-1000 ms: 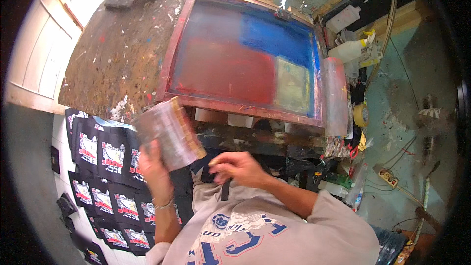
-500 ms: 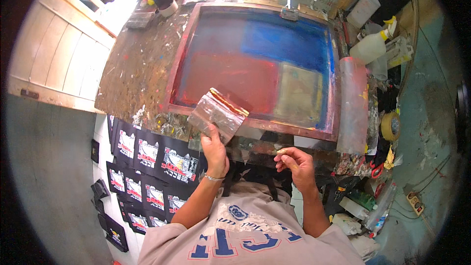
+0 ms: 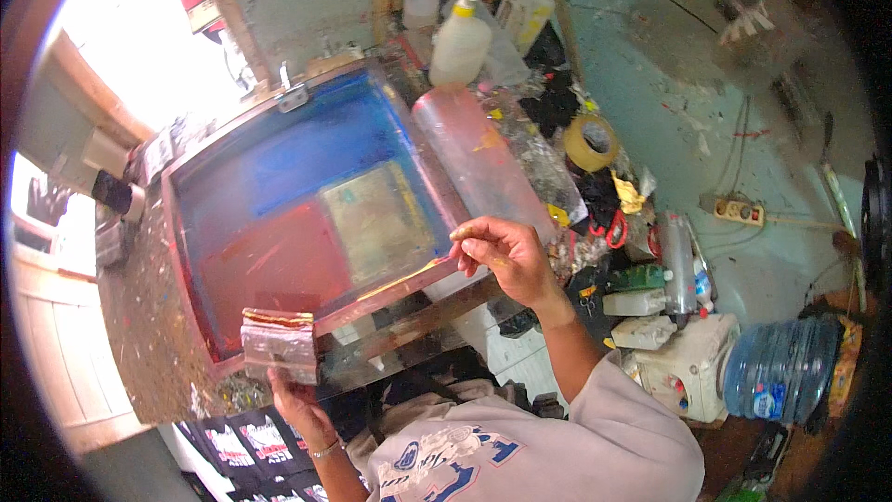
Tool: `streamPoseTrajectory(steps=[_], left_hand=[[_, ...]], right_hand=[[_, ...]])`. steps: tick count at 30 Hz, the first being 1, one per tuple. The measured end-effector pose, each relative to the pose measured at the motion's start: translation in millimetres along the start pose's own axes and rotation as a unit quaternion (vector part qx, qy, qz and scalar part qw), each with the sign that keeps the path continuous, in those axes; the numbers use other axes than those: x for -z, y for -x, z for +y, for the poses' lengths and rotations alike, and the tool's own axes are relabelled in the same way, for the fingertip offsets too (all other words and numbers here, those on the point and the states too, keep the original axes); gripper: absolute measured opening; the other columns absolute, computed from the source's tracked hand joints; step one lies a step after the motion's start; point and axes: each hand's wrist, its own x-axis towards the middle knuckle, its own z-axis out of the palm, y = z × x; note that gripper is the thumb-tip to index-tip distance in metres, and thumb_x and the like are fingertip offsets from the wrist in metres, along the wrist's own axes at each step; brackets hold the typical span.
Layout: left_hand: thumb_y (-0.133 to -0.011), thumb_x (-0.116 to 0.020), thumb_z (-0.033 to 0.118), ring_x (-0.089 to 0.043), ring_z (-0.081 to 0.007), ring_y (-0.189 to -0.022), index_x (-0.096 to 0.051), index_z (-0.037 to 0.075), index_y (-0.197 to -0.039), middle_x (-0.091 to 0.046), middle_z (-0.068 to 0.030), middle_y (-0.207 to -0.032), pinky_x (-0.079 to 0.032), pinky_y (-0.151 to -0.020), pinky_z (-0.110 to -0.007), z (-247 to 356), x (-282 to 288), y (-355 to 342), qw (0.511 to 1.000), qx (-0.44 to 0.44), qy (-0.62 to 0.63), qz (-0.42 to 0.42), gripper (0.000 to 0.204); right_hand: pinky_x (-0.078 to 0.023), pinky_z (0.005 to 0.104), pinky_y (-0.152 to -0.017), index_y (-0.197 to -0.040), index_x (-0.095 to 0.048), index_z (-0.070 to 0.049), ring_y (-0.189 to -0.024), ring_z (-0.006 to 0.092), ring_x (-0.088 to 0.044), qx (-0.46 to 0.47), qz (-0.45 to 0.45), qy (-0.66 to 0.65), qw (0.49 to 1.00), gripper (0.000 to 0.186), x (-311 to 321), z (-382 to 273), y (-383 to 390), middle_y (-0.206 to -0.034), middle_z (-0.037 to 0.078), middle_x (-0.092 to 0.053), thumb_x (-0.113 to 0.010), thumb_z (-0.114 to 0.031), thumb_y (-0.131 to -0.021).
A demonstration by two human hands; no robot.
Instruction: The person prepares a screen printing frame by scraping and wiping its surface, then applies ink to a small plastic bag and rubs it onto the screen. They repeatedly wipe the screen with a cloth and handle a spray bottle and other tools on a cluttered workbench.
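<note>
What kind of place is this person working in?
Most likely a small screen-printing workshop. A large framed printing screen smeared with blue and red ink lies on a paint-spattered table, squeeze bottles stand beside it, and printed black shirts lie below the table edge.

The screen frame (image 3: 390, 307) looks like wood, stained red, and its mesh (image 3: 307, 195) is smooth with blue and red ink. The pouch (image 3: 279, 344) in the left hand (image 3: 297, 400) is shiny, maybe foil. The table (image 3: 153, 335) is rough and speckled with paint. The water jug (image 3: 780, 367) is clear blue plastic.
</note>
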Motion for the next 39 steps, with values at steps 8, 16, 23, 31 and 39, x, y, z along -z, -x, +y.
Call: streamPoseTrajectory(steps=[8,16,23,31,39], left_hand=[[-0.103,-0.061,0.037,-0.051,-0.0055,-0.067,-0.061,0.008,-0.119,-0.060,0.0024,-0.088,-0.035,-0.054,-0.021,22.9,77.2,30.5,0.984,-0.094,-0.085,0.123,0.033],[-0.102,-0.061,0.031,-0.045,-0.0037,-0.061,-0.063,0.010,-0.115,-0.060,0.0034,-0.083,-0.033,-0.053,-0.021,66.2,48.8,14.0,0.967,-0.138,-0.055,0.208,0.024],[-0.099,-0.056,0.020,-0.049,-0.0124,-0.063,-0.071,0.001,-0.105,-0.056,-0.0014,-0.073,-0.040,-0.058,-0.027,94.7,-29.6,39.6,0.961,-0.165,-0.162,0.152,0.025],[-0.098,-0.060,0.023,-0.052,-0.0104,-0.067,-0.067,0.009,-0.094,-0.058,0.0015,-0.075,-0.042,-0.061,-0.024,109.6,-72.1,21.1,0.967,-0.140,-0.164,0.133,0.016],[-0.097,-0.061,0.022,-0.056,-0.0096,-0.071,-0.066,0.011,-0.091,-0.058,0.0035,-0.075,-0.041,-0.061,-0.022,132.4,-77.5,12.2,0.978,-0.143,-0.123,0.089,0.013]], right_hand=[[-0.055,0.0278,-0.068,-0.109,-0.071,-0.002,-0.077,0.0125,-0.069,0.115,0.241,0.379,0.886,0.015,161.9,-33.9,-47.7,-0.089,0.006,-0.073,-0.061,-0.007,-0.098],[-0.055,0.0464,-0.082,-0.099,-0.077,-0.003,-0.090,0.0370,-0.072,-0.062,0.274,0.641,0.714,0.020,330.3,-2.4,-193.1,-0.092,0.020,-0.074,-0.078,-0.016,-0.083],[-0.056,0.0515,-0.088,-0.106,-0.074,-0.006,-0.099,0.0427,-0.070,-0.112,0.252,0.629,0.727,0.033,428.1,35.6,-234.4,-0.110,0.020,-0.074,-0.081,-0.026,-0.081],[-0.054,0.0487,-0.079,-0.091,-0.077,-0.006,-0.085,0.0393,-0.070,-0.065,0.153,0.701,0.694,0.025,401.0,24.4,-219.3,-0.090,0.020,-0.073,-0.080,-0.028,-0.080],[-0.055,0.0366,-0.072,-0.081,-0.068,-0.010,-0.081,0.0151,-0.067,-0.009,0.236,0.308,0.921,0.013,373.4,-90.0,-202.4,-0.088,0.003,-0.072,-0.071,-0.014,-0.093]])
